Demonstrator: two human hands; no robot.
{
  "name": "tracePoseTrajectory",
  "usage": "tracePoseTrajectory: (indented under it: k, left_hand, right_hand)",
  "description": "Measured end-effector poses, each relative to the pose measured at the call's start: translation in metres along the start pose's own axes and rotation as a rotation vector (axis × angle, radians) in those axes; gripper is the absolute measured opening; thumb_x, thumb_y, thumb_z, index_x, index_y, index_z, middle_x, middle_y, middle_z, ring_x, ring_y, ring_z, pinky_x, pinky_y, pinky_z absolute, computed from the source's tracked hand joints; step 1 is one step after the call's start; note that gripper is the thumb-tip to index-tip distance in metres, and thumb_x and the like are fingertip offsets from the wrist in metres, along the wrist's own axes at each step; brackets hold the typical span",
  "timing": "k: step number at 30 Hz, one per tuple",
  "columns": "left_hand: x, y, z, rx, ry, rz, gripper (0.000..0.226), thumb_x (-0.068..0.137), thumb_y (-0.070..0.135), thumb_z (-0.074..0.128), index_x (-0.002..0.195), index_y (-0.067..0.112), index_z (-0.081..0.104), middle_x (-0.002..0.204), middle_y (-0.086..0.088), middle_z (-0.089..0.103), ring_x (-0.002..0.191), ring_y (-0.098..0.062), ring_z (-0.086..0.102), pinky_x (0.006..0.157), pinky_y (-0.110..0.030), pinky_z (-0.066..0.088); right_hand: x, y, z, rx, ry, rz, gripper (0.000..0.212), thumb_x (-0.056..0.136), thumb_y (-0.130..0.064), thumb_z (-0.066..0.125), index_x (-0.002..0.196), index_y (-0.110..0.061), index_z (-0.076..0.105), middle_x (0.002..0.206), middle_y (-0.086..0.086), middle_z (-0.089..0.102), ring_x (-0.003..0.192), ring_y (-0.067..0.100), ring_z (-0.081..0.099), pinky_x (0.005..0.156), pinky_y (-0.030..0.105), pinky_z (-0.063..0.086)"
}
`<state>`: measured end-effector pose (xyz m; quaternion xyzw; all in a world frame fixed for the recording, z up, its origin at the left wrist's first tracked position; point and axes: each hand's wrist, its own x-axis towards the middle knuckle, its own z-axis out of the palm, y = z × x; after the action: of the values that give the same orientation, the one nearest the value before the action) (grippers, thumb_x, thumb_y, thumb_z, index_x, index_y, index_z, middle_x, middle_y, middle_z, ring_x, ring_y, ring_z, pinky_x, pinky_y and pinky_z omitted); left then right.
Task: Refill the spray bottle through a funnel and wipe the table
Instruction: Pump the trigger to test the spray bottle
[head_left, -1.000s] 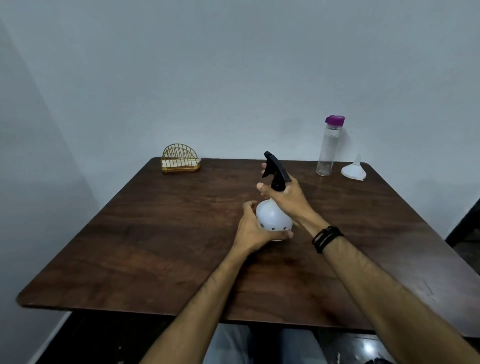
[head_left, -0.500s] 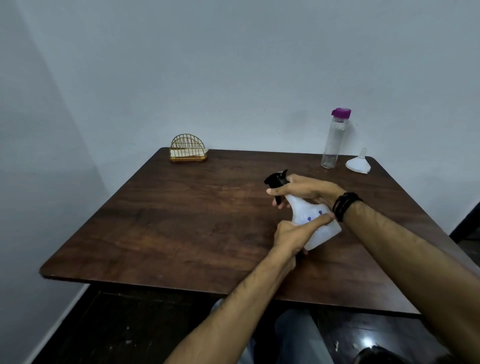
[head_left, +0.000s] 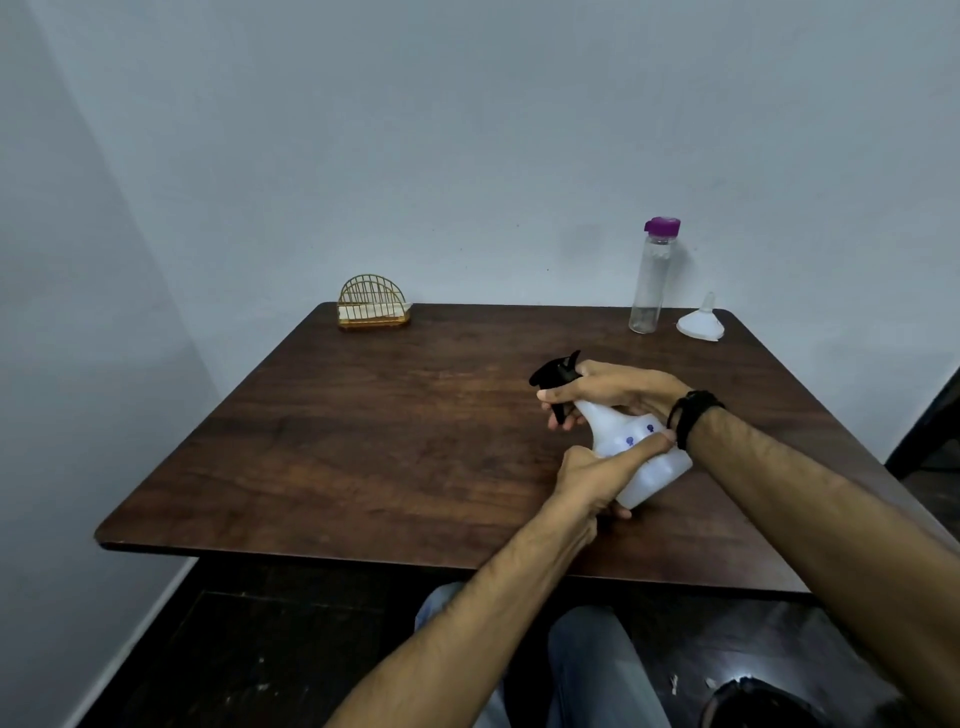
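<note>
The white spray bottle (head_left: 618, 434) with a black trigger head (head_left: 553, 374) lies tilted, head pointing left, above the dark wooden table (head_left: 389, 441). My left hand (head_left: 592, 475) grips its round white body from below and in front. My right hand (head_left: 613, 389) is closed around the neck and black spray head. A clear water bottle (head_left: 649, 291) with a purple cap stands at the table's far right. A white funnel (head_left: 701, 322) rests upside down just right of it.
A gold wire napkin holder (head_left: 372, 306) with white napkins sits at the far left corner of the table. Grey walls close in behind and to the left. My knees show below the table's near edge.
The spray bottle went from upright at the table's middle to tilted on its side, nearer to me and to the right. Both hands kept hold of it. Since half a second ago little has shifted.
</note>
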<state>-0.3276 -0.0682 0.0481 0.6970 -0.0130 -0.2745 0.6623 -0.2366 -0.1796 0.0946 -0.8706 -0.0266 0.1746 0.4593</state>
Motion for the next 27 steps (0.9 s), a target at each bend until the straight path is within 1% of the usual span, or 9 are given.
tracePoseTrajectory:
  k: [4,6,9,12,14,18,21,24,27]
  left_hand:
    - [-0.004,0.001,-0.001,0.007,0.006,0.009,0.067,0.061,0.062,0.087,0.1,0.009,0.069,0.095,-0.008,0.075,0.068,-0.017,0.07,0.05,-0.025,0.052]
    - [-0.006,0.002,-0.002,0.005,0.004,0.014,0.065,0.062,0.062,0.087,0.098,0.01,0.069,0.091,-0.006,0.075,0.067,-0.016,0.069,0.05,-0.024,0.051]
    - [-0.008,0.002,-0.004,0.014,0.003,0.007,0.065,0.063,0.062,0.086,0.097,0.009,0.07,0.088,-0.006,0.074,0.063,-0.015,0.067,0.05,-0.024,0.051]
    - [-0.008,0.001,-0.007,0.049,0.014,0.012,0.077,0.056,0.067,0.086,0.102,0.006,0.071,0.092,-0.011,0.076,0.06,-0.017,0.067,0.052,-0.026,0.052]
    - [-0.008,0.001,-0.008,0.046,0.017,0.018,0.08,0.05,0.067,0.088,0.101,0.007,0.072,0.092,-0.011,0.077,0.067,-0.02,0.071,0.056,-0.028,0.053]
    - [-0.006,0.003,-0.013,-0.002,0.052,0.028,0.083,0.044,0.062,0.09,0.104,0.009,0.07,0.097,-0.009,0.076,0.076,-0.019,0.073,0.049,-0.024,0.049]
    - [-0.004,0.005,-0.015,-0.073,0.06,0.015,0.076,0.045,0.052,0.092,0.103,0.007,0.069,0.1,-0.011,0.077,0.07,-0.017,0.069,0.044,-0.022,0.044]
    - [-0.005,0.009,-0.017,-0.132,0.058,-0.002,0.084,0.044,0.047,0.093,0.111,0.004,0.065,0.101,-0.011,0.076,0.062,-0.013,0.065,0.04,-0.02,0.039]
    - [-0.004,0.012,-0.019,-0.159,0.044,-0.03,0.066,0.058,0.035,0.094,0.107,0.005,0.063,0.089,-0.006,0.073,0.055,-0.009,0.062,0.038,-0.018,0.038]
  right_hand:
    - [-0.001,0.001,0.002,-0.016,0.024,0.001,0.044,0.091,-0.041,0.07,0.101,0.002,0.07,0.088,0.016,0.076,0.079,0.024,0.069,0.081,0.039,0.055]
    - [-0.003,0.001,0.003,-0.008,0.052,0.013,0.047,0.086,-0.047,0.073,0.098,-0.002,0.068,0.078,0.009,0.071,0.074,0.022,0.064,0.075,0.038,0.053]
    - [-0.005,-0.001,0.005,0.011,0.067,0.014,0.047,0.085,-0.047,0.074,0.1,-0.002,0.069,0.075,0.007,0.069,0.073,0.021,0.064,0.074,0.035,0.052]
    - [-0.008,-0.004,0.007,0.037,0.071,-0.038,0.036,0.095,-0.035,0.068,0.103,-0.001,0.07,0.086,0.011,0.076,0.078,0.019,0.069,0.083,0.037,0.056]
    - [-0.01,-0.006,0.007,0.068,0.051,-0.058,0.033,0.095,-0.031,0.068,0.111,-0.002,0.068,0.097,0.014,0.078,0.086,0.02,0.071,0.09,0.038,0.056]
    - [-0.008,-0.01,0.005,0.143,0.041,-0.006,0.039,0.092,-0.032,0.072,0.117,-0.003,0.067,0.103,0.015,0.077,0.092,0.024,0.072,0.082,0.035,0.057]
    - [-0.008,-0.016,0.004,0.192,0.014,0.084,0.047,0.088,-0.032,0.076,0.12,0.001,0.065,0.105,0.018,0.076,0.093,0.029,0.072,0.076,0.038,0.06]
    - [-0.01,-0.023,0.003,0.204,-0.04,0.149,0.047,0.087,-0.029,0.078,0.119,0.001,0.062,0.109,0.02,0.075,0.097,0.033,0.072,0.087,0.049,0.06]
    - [-0.01,-0.024,0.001,0.208,-0.073,0.178,0.05,0.084,-0.028,0.08,0.12,0.001,0.06,0.111,0.021,0.074,0.105,0.036,0.072,0.092,0.054,0.056]
